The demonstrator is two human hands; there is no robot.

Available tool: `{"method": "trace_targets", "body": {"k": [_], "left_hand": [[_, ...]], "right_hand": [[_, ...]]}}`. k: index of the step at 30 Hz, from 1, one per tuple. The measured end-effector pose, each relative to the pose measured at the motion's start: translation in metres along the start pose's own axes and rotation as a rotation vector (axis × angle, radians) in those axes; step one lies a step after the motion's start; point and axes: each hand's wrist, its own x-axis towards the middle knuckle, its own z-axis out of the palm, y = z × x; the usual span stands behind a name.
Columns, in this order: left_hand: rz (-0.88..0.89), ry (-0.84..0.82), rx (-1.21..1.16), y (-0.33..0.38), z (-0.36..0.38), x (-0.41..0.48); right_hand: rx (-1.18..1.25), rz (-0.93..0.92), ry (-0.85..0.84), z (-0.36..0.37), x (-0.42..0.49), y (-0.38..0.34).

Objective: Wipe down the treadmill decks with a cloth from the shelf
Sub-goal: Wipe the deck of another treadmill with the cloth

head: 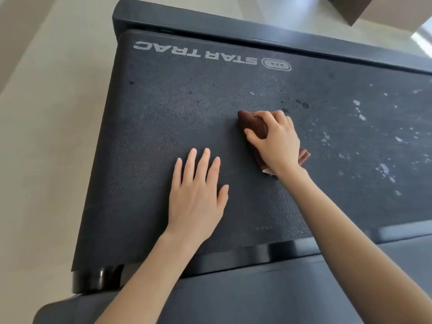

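right hand (274, 141) fingers curled over brown cloth (253, 125), pressing it on treadmill deck (163, 118) | cloth corners stuck out past fingertips and beside wrist | left hand (196, 195) lay flat on deck, fingers spread, holding nothing | white specks (383, 169) lay right of right-hand knuckles (STAR TRAC logo (196, 53) beyond fingertips)

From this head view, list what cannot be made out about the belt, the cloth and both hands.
- Treadmill belt: its right stretch runs off the right edge; how far the white specks go is unknown.
- Brown cloth: mostly under the right hand, so its size and folds are hidden.
- Belt under the flat left hand: covered by the palm.
- Brown thing at the top right: cut off by the top edge, unidentifiable.
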Motion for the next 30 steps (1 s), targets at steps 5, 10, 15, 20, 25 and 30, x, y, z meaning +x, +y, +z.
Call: {"method": "trace_targets", "body": {"k": [5, 10, 15, 20, 25, 30], "left_hand": [[0.001, -0.025, 0.021, 0.002, -0.001, 0.0], [0.057, -0.012, -0.025, 0.005, -0.003, -0.001], [0.177, -0.008, -0.047, 0.013, -0.002, -0.006], [0.18, -0.003, -0.038, 0.011, -0.002, -0.004], [0.176, -0.036, -0.009, 0.012, -0.001, -0.005], [0.167, -0.05, 0.001, 0.014, -0.003, -0.006]], "right_hand": [[0.038, -0.041, -0.003, -0.033, -0.092, 0.003], [-0.029, -0.063, -0.01, -0.055, -0.155, 0.004], [-0.033, -0.093, -0.026, -0.056, -0.148, 0.005], [0.085, -0.036, 0.01, -0.043, -0.112, 0.008], [0.035, -0.035, -0.028, -0.021, -0.036, 0.018], [0.025, -0.076, -0.065, -0.019, -0.018, 0.019]]}}
